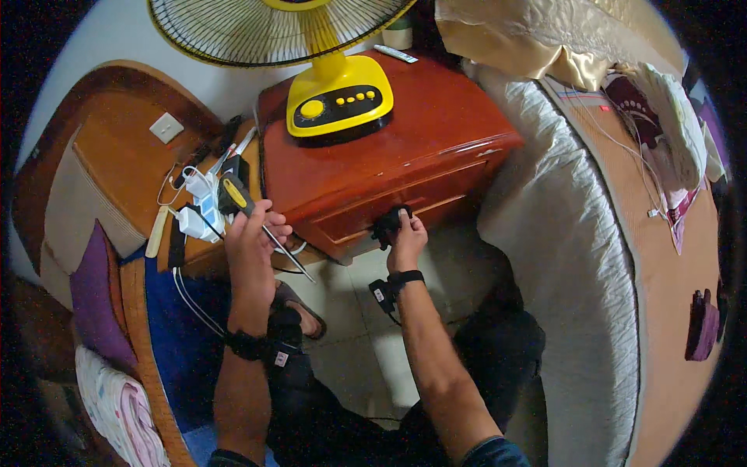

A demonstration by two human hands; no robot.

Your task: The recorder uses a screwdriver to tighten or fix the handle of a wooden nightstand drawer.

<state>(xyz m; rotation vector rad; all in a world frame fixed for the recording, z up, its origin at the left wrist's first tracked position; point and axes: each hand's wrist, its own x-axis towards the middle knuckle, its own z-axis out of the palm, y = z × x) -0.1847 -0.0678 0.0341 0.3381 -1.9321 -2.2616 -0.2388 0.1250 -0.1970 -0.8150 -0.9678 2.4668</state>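
Note:
In my left hand (253, 237) is a screwdriver (236, 194) with a yellow and black handle. Its long metal shaft slants down to the right, past my fingers. My right hand (408, 237) grips a small black object (388, 226) in front of the red wooden cabinet (436, 152); its kind is not clear. Both wrists wear black straps, and a small black box (381, 296) hangs beside the right one. Left of my left hand, white plugs and a power strip (206, 214) with cables lie on a wooden surface.
A yellow and black electric fan (338, 101) stands on the cabinet, near a white remote control (396, 54). To the right is a bed (685, 265) with a pale quilted cover, cables and folded cloth. A purple cushion (101, 296) leans at the left. Below lies a tiled floor (354, 335).

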